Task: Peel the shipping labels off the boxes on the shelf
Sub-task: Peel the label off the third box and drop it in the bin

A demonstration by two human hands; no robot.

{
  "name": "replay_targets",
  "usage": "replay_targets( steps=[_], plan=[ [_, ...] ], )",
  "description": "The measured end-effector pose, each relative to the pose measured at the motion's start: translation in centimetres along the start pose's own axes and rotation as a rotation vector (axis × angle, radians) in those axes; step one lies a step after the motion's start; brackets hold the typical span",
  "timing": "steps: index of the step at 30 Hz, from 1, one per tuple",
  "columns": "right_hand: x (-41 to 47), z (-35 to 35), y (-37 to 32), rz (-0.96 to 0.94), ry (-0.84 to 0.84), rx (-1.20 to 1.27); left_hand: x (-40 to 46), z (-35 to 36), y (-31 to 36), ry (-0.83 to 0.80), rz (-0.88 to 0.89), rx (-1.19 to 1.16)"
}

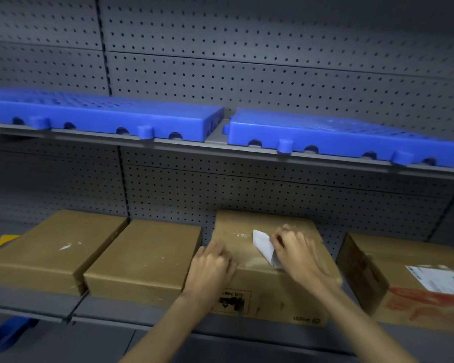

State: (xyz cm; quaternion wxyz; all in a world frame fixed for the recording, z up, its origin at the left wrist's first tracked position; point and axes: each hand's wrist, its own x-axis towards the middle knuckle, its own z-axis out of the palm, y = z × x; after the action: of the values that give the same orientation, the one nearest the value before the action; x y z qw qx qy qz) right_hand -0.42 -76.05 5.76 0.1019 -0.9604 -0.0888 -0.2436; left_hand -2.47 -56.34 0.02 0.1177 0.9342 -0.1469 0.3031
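On top of the middle box point(262, 260), the right hand point(296, 252) pinches the half-lifted white label point(263, 244) just beside its fingertips; left hand point(211, 263) grips the box's left edge, fingers curled.

You had just the one view, worn on your head, and it looked forward and slightly down at the lower shelf point(32, 307). It sat close, near enough that both forearms ran in from the bottom edge. Above that shelf, the upper shelf point(220, 149) crossed the middle of the picture, tilting down to the right, and the pegboard back panel point(273, 61) behind it filled the top. Wide-angle lens, so the edges bent.
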Motion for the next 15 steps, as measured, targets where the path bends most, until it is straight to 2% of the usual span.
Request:
replay_targets(
  steps=[6,11,15],
  plan=[
    [-0.5,0.5,-0.7,-0.06,-0.029,-0.031,-0.3,0.1,0.1,0.003,0.027,0.024],
    [-2.0,0.8,-2.0,-0.181,0.025,-0.033,-0.3,0.3,0.0,-0.002,0.029,0.033],
    [-2.5,1.5,-1.7,-0.15,-0.041,0.037,-0.1,0.3,-0.1,0.004,0.038,0.029]
  ],
)
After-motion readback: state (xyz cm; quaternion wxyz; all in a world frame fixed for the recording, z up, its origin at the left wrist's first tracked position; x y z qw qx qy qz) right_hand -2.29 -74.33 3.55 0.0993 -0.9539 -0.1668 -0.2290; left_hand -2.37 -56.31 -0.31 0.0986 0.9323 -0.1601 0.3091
